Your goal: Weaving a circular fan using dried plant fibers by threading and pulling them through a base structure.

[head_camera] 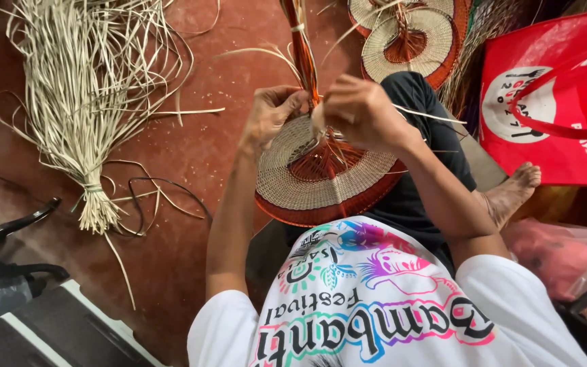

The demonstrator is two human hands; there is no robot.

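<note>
While the fan [321, 180] rests on the person's lap, both hands work at its top edge, where the orange handle strips [305, 54] rise away from it. The left hand [271, 115] sits at the fan's upper left rim, fingers curled narrow and pinched against the base of the strips. The right hand [361, 112] is just right of the strips, closed in a loose fist over the fan's centre; what it grips is hidden beneath the knuckles, though a pale straw [429, 117] runs out from under it to the right. The fan itself lies below and between both hands, its cream weave ringed by a rust-red border, its orange ribs spreading down from the hands. Beyond the fan, finished fans [409, 34] lie stacked on the floor [198, 149]. Well left of the fan a tied bundle of pale straw [90, 102] spreads out. Right of the fan sits a red bag [552, 102], with a bare foot [511, 194] just below it.
</note>
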